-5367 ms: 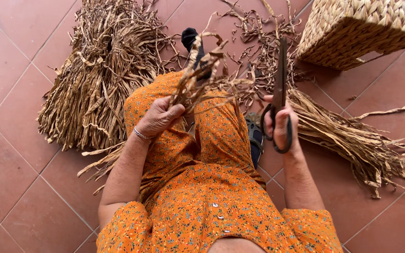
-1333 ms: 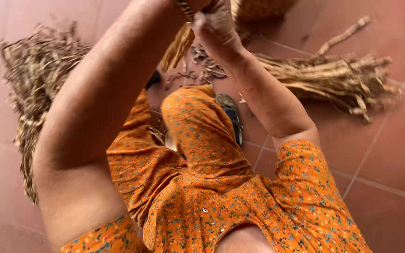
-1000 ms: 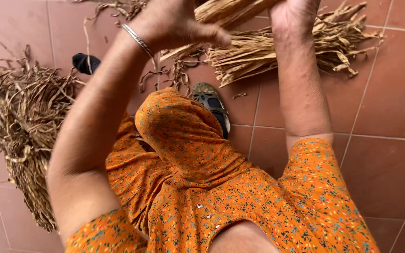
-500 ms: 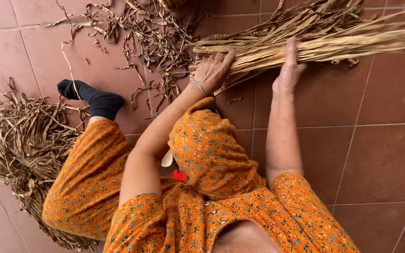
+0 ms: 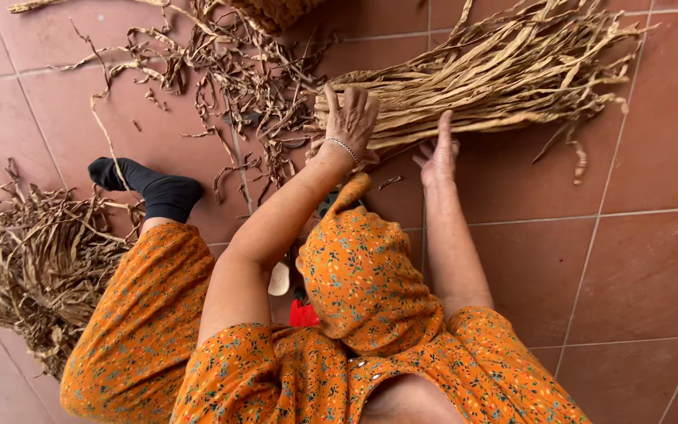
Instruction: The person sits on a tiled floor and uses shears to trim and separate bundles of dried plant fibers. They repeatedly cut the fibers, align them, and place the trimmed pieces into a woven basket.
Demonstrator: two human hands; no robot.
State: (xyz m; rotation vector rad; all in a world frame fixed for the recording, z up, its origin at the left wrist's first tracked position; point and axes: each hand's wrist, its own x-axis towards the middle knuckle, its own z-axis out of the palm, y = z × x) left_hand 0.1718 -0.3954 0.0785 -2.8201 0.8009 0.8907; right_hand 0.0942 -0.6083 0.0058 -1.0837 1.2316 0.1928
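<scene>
Dried leaf bundle [image 5: 480,78], one: left hand [image 5: 348,122] fingers spread atop; right hand [image 5: 438,157] fingers extended, touching underside. Second heap [image 5: 33,267] well apart.

dried reed bundle [image 5: 496,78] | tan, long, lying flat | tile floor, top right

Place: a home craft spot, worked seated on the floor
Floor: square terracotta tiles [image 5: 645,275] with pale grout lines, filling the frame
Material: bundle of dried straw-coloured leaves [image 5: 504,74] at 1 o'clock, a second heap [image 5: 25,259] at 9 o'clock
Waste: curled brown trimmings [image 5: 229,78] scattered at 11 o'clock
Product: corner of a woven basket [image 5: 276,9] at 12 o'clock
</scene>
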